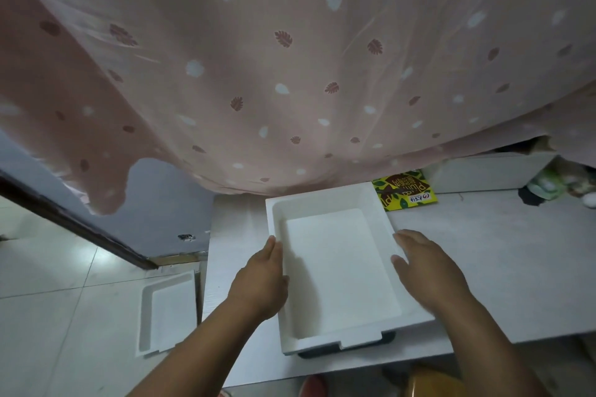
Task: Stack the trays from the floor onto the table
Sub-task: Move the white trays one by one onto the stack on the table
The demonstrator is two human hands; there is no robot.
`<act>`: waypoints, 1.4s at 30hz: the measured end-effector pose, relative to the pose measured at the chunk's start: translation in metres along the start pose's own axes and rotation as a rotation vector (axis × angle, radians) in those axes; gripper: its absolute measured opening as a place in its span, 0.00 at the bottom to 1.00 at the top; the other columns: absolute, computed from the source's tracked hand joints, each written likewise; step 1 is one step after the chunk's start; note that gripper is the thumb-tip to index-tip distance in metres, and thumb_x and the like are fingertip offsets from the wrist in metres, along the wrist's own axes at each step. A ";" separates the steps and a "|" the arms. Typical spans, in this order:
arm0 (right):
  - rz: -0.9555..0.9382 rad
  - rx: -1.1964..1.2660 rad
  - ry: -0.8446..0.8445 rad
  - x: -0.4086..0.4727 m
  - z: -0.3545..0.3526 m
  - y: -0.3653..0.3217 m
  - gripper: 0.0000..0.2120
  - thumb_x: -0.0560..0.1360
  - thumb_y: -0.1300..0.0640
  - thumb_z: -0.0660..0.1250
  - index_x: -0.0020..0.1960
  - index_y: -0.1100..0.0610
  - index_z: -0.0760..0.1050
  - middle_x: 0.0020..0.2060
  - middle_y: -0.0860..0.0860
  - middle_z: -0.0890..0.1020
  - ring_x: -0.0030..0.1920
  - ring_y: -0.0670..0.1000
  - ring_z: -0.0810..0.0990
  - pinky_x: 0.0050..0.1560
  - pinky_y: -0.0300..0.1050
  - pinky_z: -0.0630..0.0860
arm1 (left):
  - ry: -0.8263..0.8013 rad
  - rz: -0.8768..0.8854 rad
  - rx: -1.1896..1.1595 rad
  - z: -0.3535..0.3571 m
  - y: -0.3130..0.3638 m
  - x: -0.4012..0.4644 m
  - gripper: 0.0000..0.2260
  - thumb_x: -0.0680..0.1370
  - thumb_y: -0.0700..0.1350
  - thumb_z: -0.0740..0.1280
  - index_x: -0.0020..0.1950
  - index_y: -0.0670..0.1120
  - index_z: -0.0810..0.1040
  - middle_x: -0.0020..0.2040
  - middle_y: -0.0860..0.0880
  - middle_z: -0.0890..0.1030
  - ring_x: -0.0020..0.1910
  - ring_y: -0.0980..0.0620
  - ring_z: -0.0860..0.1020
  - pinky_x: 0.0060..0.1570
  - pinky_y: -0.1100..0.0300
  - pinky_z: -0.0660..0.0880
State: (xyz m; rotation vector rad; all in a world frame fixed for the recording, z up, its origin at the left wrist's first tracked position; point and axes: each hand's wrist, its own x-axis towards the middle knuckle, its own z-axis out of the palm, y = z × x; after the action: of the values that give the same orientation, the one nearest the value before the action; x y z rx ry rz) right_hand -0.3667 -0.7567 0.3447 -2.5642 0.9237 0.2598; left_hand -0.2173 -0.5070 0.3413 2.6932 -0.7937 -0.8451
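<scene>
Pink curtain fabric point(290, 68) printed with pale and brown leaves hangs over the far half of the scene, its hem brushing the back of a pale grey table point(483, 267). On that table sits the white tray point(338, 267), which serves as the landmark for everything else. A dark edge point(348, 352) peeks out beneath the tray's near rim; whether that is another tray already stacked underneath cannot be told.

The left hand point(261, 280) lies against the tray's left wall, fingers fairly straight and pressed to the rim rather than curled under it. The right hand point(429, 271) rests on the right rim, fingers extended and loosely spread — touching, not gripping, as far as can be seen.

Left of the tray and below table level, a second white tray point(167, 313) lies on the tiled floor point(48, 267), close against the table's side, not yet lifted.

Risks, as a judgement: the tray's near end sits close to the table's front edge, so a pull toward the body could tip it off. If it is seated crookedly on whatever lies beneath, the next tray may rock or slide. The curtain hem, just behind the tray, could snag a tray being lowered.

Behind the tray's right corner lies a green-and-brown packet point(404, 188) — its lettering appears upside down, something like "Plum" plus Chinese characters and a red logo, not fully legible.
</scene>
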 end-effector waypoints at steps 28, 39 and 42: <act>-0.152 0.050 -0.050 0.004 0.036 -0.141 0.21 0.80 0.48 0.62 0.72 0.51 0.72 0.68 0.48 0.76 0.66 0.52 0.75 0.62 0.48 0.75 | 0.222 -0.018 -0.095 -0.011 -0.071 -0.010 0.19 0.81 0.54 0.60 0.70 0.50 0.73 0.60 0.48 0.83 0.59 0.46 0.80 0.56 0.51 0.78; -0.270 0.231 -0.294 -0.012 0.138 -0.314 0.16 0.79 0.59 0.62 0.64 0.47 0.78 0.40 0.45 0.81 0.42 0.46 0.81 0.46 0.40 0.78 | 0.171 -0.208 -0.429 -0.005 -0.267 -0.047 0.15 0.80 0.43 0.63 0.66 0.49 0.78 0.48 0.47 0.83 0.46 0.52 0.80 0.50 0.61 0.76; -0.238 0.240 -0.391 -0.013 0.191 -0.377 0.19 0.76 0.58 0.67 0.65 0.47 0.77 0.39 0.46 0.80 0.41 0.45 0.80 0.45 0.38 0.76 | 0.120 -0.284 -0.469 0.009 -0.347 -0.051 0.18 0.77 0.38 0.63 0.66 0.48 0.78 0.53 0.48 0.80 0.53 0.50 0.79 0.54 0.63 0.72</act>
State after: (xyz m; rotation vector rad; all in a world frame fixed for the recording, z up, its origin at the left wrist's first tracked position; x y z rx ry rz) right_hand -0.1410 -0.4030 0.2919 -2.2599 0.4698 0.5227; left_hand -0.1084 -0.1903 0.2381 2.4260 -0.1548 -0.7973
